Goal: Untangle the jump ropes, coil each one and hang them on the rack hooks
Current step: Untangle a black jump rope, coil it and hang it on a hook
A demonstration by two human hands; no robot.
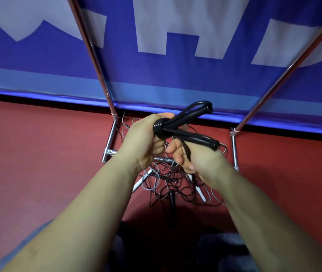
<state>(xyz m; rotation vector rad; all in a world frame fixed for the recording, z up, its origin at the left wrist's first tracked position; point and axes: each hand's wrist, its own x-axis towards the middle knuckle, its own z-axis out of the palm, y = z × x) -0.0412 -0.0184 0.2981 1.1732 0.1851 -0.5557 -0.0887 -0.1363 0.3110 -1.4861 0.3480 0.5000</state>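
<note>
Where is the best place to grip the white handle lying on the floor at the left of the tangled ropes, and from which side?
Grip the white handle at mid-shaft, coming from above and from its left. It lies slanted at the edge of the tangled ropes, so that side looks free of loops.

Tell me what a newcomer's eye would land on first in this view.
First, the black coiled jump rope at centre, wrapped into a bundle; the left hand grips its wound end and the right hand holds its loose tail. Next, the tangled pile of ropes on the red floor beneath the hands, between the chrome rack legs. Behind, a blue banner with large pale letters.
</note>
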